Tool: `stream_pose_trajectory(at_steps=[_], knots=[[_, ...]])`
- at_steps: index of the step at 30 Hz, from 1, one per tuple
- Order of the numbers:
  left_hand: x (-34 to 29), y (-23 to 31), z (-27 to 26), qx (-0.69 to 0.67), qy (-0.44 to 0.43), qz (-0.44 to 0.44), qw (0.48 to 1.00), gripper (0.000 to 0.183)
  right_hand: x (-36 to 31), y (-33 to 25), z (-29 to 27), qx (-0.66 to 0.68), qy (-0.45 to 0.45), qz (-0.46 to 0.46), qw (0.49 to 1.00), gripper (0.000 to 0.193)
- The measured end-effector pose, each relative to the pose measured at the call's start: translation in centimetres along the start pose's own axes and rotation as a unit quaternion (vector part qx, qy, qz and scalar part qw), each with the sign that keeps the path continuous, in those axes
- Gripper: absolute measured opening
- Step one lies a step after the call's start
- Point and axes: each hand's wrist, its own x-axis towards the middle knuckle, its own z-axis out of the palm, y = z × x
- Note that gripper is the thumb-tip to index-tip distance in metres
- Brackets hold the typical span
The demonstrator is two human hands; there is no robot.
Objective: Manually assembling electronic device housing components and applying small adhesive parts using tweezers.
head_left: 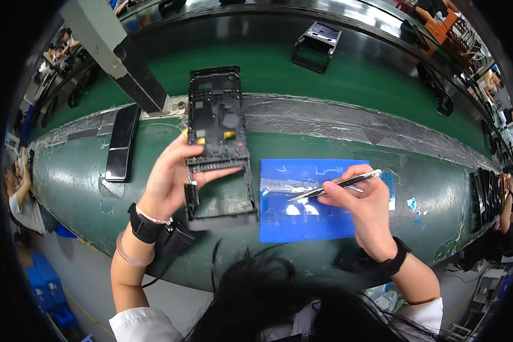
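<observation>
Left hand (168,176) fingers closed around black frame (219,145), lifted above green bench (85,171). Right hand (366,200) pinches tweezers (333,186) (tips over blue mat (325,219)).

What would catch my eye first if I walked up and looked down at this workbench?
Probably the long black frame held up in the left hand at the centre of the green bench. To its right, the right hand points metal tweezers at a clear strip on a bright blue mat.
</observation>
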Motion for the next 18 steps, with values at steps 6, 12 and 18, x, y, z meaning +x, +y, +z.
stream_pose_trajectory(at_steps=[6,12,18], knots=[[-1.2,-0.7,-1.4,-0.040,0.001,-0.060,0.997,0.041,1.1,1.1,2.3,-0.007,0.015,0.011,1.000,0.026],[-1.6,-0.7,-2.0,-0.060,0.006,-0.062,0.996,0.041,1.1,1.6,3.4,0.009,0.032,0.012,0.999,0.028],[-1.8,-0.6,-1.7,-0.061,0.002,-0.066,0.996,0.042,1.3,2.1,3.3,0.033,0.038,0.020,0.999,0.027]])
